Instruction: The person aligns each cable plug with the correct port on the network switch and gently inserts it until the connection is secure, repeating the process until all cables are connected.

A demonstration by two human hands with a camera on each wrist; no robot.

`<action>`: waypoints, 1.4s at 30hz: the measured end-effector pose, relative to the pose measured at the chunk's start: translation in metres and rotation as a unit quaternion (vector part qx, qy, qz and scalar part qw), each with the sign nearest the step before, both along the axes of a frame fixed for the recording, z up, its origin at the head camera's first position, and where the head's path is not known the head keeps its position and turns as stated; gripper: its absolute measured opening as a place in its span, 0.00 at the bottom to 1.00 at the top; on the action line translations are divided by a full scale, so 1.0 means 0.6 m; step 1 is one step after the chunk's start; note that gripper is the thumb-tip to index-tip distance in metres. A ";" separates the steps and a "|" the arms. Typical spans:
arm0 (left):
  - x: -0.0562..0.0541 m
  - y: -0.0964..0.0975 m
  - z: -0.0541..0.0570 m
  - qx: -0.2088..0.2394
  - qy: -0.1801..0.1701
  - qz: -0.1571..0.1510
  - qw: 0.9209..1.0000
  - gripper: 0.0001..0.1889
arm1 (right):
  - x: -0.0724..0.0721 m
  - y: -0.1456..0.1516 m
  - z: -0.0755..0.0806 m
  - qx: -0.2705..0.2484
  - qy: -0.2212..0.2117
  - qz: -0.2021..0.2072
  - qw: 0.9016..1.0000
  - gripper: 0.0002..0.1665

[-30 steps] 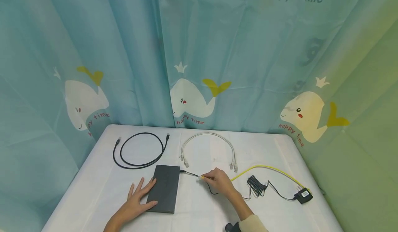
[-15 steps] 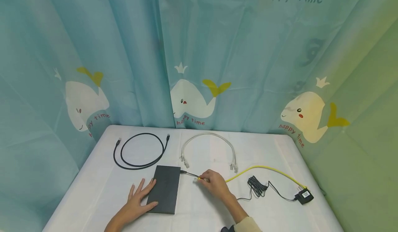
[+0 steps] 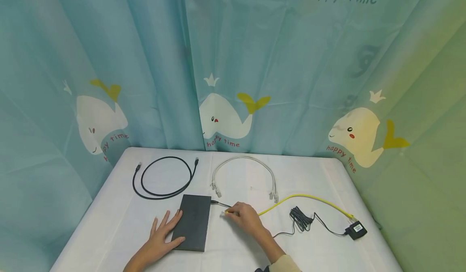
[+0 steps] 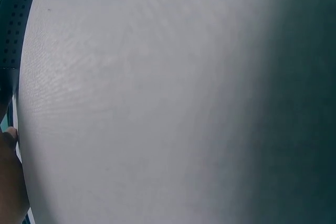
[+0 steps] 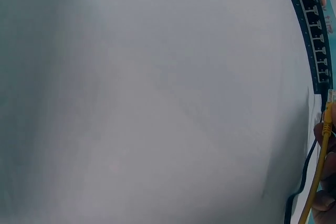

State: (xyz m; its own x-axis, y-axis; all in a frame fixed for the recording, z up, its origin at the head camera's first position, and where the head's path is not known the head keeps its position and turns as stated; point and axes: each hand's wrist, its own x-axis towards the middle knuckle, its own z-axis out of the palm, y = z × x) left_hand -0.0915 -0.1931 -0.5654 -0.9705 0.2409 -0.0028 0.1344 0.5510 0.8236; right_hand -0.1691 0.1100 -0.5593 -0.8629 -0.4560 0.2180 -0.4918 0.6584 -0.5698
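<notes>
A flat black network switch [image 3: 193, 225] lies on the white table, left of the middle. My left hand [image 3: 158, 237] rests on its left side, fingers spread. Just right of the switch, my right hand [image 3: 244, 219] pinches one end of a yellow network cable [image 3: 309, 195], its clear plug [image 3: 223, 214] pointing left, apart from the switch. In the right wrist view, the switch's row of ports [image 5: 315, 35] shows beyond the yellow plug [image 5: 328, 111]. The left wrist view catches the vented side [image 4: 16, 19] of the switch and a bit of my left hand [image 4: 10, 182].
A thin black power cord [image 3: 222, 204] runs from the switch's right side to a coiled bundle [image 3: 300, 218] and a power adapter [image 3: 356, 230]. A looped black network cable [image 3: 165, 194] and grey network cables [image 3: 244, 157] lie farther back. A curtain [image 3: 164, 81] hangs behind.
My right hand has moved left and slightly toward the front with the yellow plug, nearer the switch. The left hand has stayed on the switch.
</notes>
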 end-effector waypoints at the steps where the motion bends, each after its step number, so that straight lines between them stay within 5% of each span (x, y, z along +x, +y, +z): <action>1: 0.001 0.001 0.000 0.002 0.003 0.002 1.000 0.40 | 0.000 -0.001 -0.002 0.001 0.002 0.003 1.000 0.10; 7: 0.007 0.010 -0.003 -0.001 0.018 0.019 1.000 0.40 | 0.005 -0.004 -0.009 -0.003 0.017 0.014 1.000 0.09; 20: 0.010 0.013 0.002 -0.015 -0.026 0.014 0.999 0.41 | 0.001 -0.014 -0.011 -0.007 0.028 0.026 0.999 0.09; 42: 0.010 0.011 0.004 -0.006 -0.034 0.016 0.999 0.41 | -0.001 -0.038 -0.016 -0.003 0.032 0.046 0.998 0.09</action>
